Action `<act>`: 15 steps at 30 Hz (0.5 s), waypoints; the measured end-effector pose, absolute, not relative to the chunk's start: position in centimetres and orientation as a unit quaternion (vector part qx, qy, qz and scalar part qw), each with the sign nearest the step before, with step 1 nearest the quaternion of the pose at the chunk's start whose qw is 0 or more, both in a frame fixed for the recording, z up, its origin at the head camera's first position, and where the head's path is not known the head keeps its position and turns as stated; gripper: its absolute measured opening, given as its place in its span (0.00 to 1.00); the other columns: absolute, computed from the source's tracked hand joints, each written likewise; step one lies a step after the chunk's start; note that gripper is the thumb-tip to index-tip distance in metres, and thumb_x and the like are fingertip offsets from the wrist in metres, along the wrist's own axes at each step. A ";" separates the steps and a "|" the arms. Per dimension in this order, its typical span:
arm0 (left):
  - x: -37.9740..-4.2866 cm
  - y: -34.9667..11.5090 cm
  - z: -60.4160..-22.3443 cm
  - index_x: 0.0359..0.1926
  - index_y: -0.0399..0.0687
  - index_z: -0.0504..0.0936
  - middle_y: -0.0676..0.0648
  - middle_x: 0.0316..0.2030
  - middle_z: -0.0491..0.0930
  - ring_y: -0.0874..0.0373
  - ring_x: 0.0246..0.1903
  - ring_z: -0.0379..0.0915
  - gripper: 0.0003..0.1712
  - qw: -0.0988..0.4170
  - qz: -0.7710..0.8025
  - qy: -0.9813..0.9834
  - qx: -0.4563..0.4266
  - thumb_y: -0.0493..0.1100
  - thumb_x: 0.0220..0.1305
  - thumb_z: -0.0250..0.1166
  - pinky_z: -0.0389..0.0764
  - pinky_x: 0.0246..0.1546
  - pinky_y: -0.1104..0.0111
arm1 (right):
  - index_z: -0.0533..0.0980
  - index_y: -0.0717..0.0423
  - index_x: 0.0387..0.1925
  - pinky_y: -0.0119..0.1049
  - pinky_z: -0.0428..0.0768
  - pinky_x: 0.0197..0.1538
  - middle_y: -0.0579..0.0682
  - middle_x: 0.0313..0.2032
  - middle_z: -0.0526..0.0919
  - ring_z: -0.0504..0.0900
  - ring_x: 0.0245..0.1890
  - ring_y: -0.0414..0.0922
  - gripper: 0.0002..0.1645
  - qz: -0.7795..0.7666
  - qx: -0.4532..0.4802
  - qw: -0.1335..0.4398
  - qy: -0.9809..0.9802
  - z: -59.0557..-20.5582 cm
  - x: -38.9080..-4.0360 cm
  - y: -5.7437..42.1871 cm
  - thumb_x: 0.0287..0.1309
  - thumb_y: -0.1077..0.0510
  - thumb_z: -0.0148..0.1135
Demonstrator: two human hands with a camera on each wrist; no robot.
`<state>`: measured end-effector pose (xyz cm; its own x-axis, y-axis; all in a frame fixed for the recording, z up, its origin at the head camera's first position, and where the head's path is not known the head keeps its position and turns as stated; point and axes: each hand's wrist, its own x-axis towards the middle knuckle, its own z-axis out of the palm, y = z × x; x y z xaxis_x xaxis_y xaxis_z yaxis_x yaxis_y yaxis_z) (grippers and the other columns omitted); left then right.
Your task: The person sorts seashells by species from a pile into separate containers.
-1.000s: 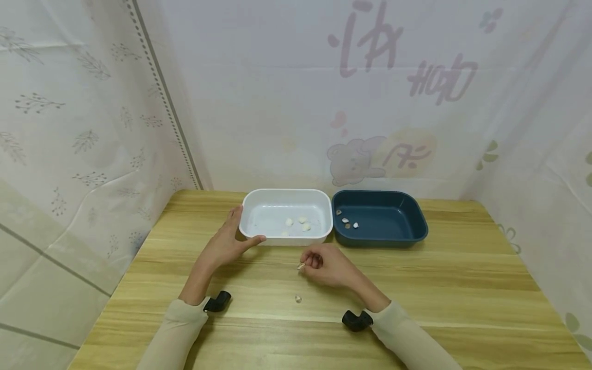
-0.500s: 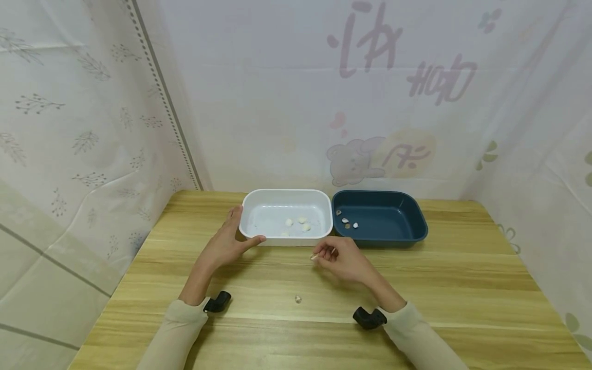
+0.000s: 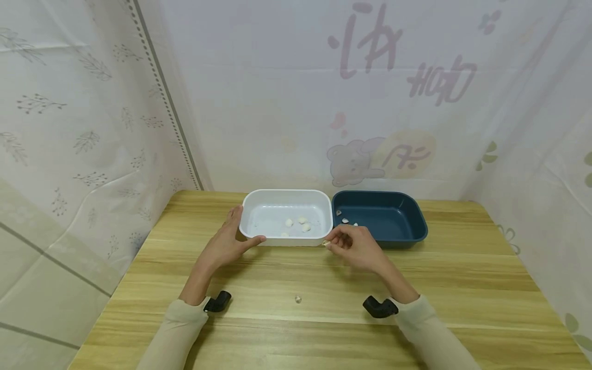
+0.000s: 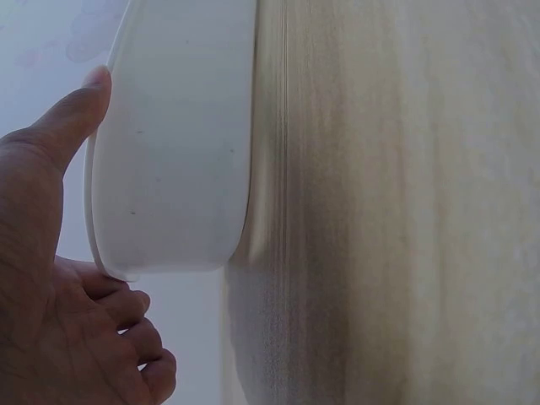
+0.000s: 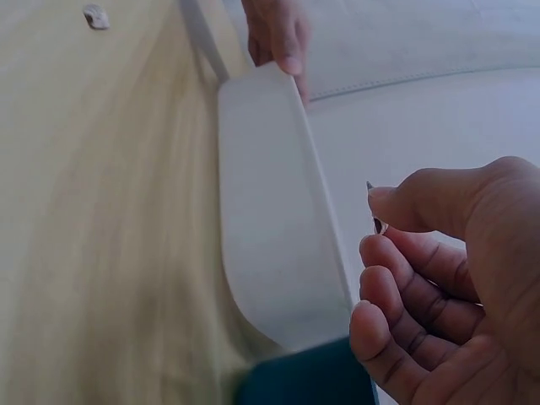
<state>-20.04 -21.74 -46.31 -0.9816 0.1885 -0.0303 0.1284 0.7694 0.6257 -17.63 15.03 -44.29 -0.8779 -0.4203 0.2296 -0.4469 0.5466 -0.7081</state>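
My right hand point(image 3: 358, 249) pinches a small seashell point(image 3: 326, 243) between thumb and fingers, just in front of where two trays meet. In the right wrist view only an edge of that shell point(image 5: 378, 224) shows. My left hand point(image 3: 222, 244) holds the left end of the white tray point(image 3: 287, 241), thumb on its front rim and fingers around the corner. Several pale shells point(image 3: 303, 220) lie inside it. Beside it stands a dark blue tray point(image 3: 388, 216) with a few small shells point(image 3: 345, 221) at its left; my right hand partly hides them.
Another small shell point(image 3: 298, 299) lies on the wooden table point(image 3: 259, 329) between the forearms. Behind the trays hangs a printed cloth point(image 3: 277, 128), close to the table's back edge.
My right hand has moved right and away from me with the pinched shell, from the table in front of the white tray to the trays' junction. The left hand stays put.
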 end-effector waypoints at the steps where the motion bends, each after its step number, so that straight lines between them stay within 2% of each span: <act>1: -20.0 -21.7 -46.3 0.83 0.55 0.29 0.40 0.83 0.33 0.39 0.82 0.32 0.73 0.046 0.330 0.939 0.084 0.81 0.56 0.63 0.51 0.74 0.33 | 0.84 0.48 0.38 0.29 0.77 0.31 0.41 0.29 0.82 0.77 0.28 0.37 0.04 0.407 0.245 0.017 -0.880 -44.2 -17.8 15.3 0.62 0.57 0.72; 15: -20.1 -21.7 -46.3 0.83 0.56 0.29 0.41 0.83 0.32 0.39 0.82 0.32 0.74 0.047 0.334 0.937 0.087 0.82 0.55 0.63 0.50 0.75 0.34 | 0.84 0.49 0.42 0.32 0.81 0.37 0.44 0.33 0.85 0.80 0.31 0.39 0.07 0.379 0.208 0.028 -0.901 -42.4 -19.6 18.6 0.64 0.53 0.71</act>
<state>-20.06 -21.74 -46.31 -0.9806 0.1940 -0.0292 0.1317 0.7612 0.6350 -19.55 18.57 -42.44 -0.9117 -0.3541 0.2082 -0.3965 0.6260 -0.6716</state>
